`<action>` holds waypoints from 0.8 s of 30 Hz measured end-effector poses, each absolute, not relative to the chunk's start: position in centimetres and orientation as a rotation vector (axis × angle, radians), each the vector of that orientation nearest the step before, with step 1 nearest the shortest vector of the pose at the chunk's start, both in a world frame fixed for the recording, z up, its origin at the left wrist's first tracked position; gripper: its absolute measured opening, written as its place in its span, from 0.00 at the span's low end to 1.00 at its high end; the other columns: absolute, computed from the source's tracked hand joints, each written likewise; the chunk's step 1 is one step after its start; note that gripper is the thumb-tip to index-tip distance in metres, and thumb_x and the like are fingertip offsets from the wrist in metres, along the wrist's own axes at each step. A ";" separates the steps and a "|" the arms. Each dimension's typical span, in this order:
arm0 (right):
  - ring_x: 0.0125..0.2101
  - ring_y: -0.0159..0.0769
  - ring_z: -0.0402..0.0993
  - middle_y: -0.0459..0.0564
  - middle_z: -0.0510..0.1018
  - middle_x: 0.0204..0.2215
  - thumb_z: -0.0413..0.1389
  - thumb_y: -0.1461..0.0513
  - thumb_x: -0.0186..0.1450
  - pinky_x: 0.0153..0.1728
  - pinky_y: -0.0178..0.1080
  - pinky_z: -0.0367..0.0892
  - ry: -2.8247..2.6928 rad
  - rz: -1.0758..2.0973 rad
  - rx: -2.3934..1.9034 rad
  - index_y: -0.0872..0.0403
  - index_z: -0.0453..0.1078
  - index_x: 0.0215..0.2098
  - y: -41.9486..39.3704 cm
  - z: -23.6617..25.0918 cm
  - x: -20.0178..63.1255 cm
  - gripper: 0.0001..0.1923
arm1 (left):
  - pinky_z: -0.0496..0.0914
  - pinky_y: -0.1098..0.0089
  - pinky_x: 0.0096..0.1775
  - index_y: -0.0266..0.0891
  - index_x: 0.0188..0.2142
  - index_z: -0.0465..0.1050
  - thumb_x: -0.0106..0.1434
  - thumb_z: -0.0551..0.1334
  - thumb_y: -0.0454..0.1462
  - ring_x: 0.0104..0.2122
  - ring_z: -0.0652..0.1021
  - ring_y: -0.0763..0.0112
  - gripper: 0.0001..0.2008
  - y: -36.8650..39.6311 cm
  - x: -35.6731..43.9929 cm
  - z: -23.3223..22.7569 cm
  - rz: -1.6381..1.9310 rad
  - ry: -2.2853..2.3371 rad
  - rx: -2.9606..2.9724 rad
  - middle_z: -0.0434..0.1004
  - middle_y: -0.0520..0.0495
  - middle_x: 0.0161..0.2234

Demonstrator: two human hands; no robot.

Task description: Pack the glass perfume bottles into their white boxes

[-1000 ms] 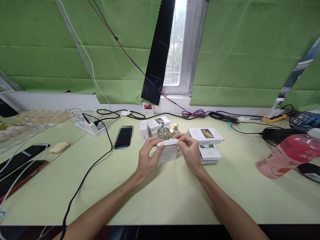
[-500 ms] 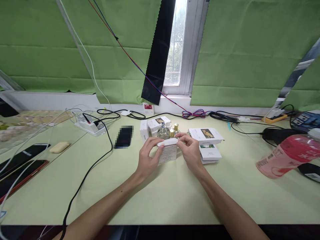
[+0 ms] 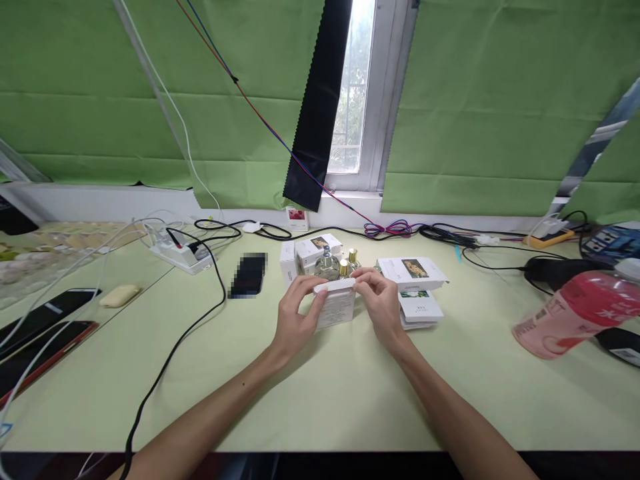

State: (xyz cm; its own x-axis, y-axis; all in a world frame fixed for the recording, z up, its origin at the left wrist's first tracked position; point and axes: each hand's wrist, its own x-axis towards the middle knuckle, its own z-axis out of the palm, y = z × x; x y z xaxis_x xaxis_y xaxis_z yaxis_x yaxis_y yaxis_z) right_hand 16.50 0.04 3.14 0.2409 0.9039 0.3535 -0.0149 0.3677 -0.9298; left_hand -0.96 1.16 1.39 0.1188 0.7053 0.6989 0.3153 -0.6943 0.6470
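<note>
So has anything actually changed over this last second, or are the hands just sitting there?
Nothing visibly changed. Both hands, left hand and right hand, still pinch the small white box at its top flap, standing on the table before the perfume bottles.

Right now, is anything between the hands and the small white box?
Nothing visible. The left hand and right hand already grip the small white box from either side; the perfume bottles stand behind it.

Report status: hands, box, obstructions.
Left hand and right hand both grip small white box on table. Perfume bottles stand close behind. Nothing blocking.
</note>
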 end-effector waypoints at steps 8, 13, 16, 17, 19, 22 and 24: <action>0.40 0.41 0.73 0.49 0.78 0.36 0.58 0.61 0.56 0.42 0.41 0.65 -1.187 0.767 -1.002 0.51 0.70 0.22 0.0 3.3 16.5 0.06 | 0.74 0.65 0.44 0.43 0.44 0.75 0.71 0.60 0.41 0.44 0.78 0.65 0.08 1.1 -0.9 1.4 1.605 1.002 2.064 0.77 0.45 0.43; 0.40 0.41 0.73 0.49 0.77 0.36 0.58 0.62 0.56 0.43 0.41 0.65 -1.190 0.762 -0.974 0.51 0.69 0.21 0.1 3.2 16.4 0.06 | 0.74 0.65 0.45 0.43 0.44 0.75 0.71 0.60 0.41 0.44 0.78 0.65 0.08 1.1 -0.9 1.5 1.596 1.005 2.082 0.77 0.45 0.43; 0.41 0.41 0.73 0.48 0.77 0.36 0.58 0.63 0.57 0.45 0.41 0.64 -1.188 0.760 -0.969 0.52 0.69 0.21 0.0 3.1 16.3 0.07 | 0.74 0.65 0.45 0.43 0.44 0.76 0.71 0.60 0.41 0.45 0.78 0.65 0.08 1.1 -0.9 1.6 1.592 1.013 2.085 0.77 0.45 0.43; 0.41 0.40 0.73 0.48 0.77 0.36 0.58 0.63 0.57 0.46 0.42 0.64 -1.188 0.760 -0.967 0.52 0.68 0.21 0.0 3.1 16.3 0.07 | 0.74 0.65 0.45 0.43 0.45 0.76 0.71 0.60 0.40 0.45 0.78 0.65 0.08 1.1 -0.9 1.6 1.592 1.014 2.086 0.77 0.45 0.43; 0.40 0.40 0.73 0.48 0.76 0.36 0.58 0.63 0.57 0.46 0.42 0.64 -1.187 0.758 -0.968 0.52 0.68 0.21 0.0 3.1 16.3 0.07 | 0.74 0.65 0.45 0.43 0.45 0.76 0.71 0.60 0.40 0.45 0.78 0.66 0.07 1.1 -0.9 1.5 1.595 1.007 2.093 0.77 0.45 0.43; 0.40 0.40 0.72 0.48 0.76 0.36 0.58 0.63 0.56 0.45 0.41 0.64 -1.185 0.754 -0.977 0.52 0.68 0.21 0.0 3.2 16.3 0.07 | 0.74 0.66 0.45 0.43 0.44 0.75 0.71 0.60 0.39 0.45 0.78 0.66 0.07 1.1 -0.9 1.5 1.600 0.992 2.103 0.77 0.45 0.43; 0.39 0.40 0.72 0.48 0.77 0.35 0.58 0.63 0.56 0.43 0.40 0.65 -1.176 0.755 -0.982 0.51 0.68 0.21 0.1 3.3 16.3 0.07 | 0.75 0.65 0.44 0.43 0.45 0.75 0.71 0.60 0.39 0.44 0.78 0.66 0.07 1.1 -0.8 1.5 1.604 0.989 2.101 0.77 0.45 0.43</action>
State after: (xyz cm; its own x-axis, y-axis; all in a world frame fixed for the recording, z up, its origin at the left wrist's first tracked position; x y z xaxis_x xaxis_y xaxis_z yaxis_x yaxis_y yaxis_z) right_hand 16.27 0.06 3.28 0.2387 0.8878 0.3934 0.0122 0.4023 -0.9154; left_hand -0.84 1.08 1.50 0.1310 0.6872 0.7145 0.3299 -0.7099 0.6223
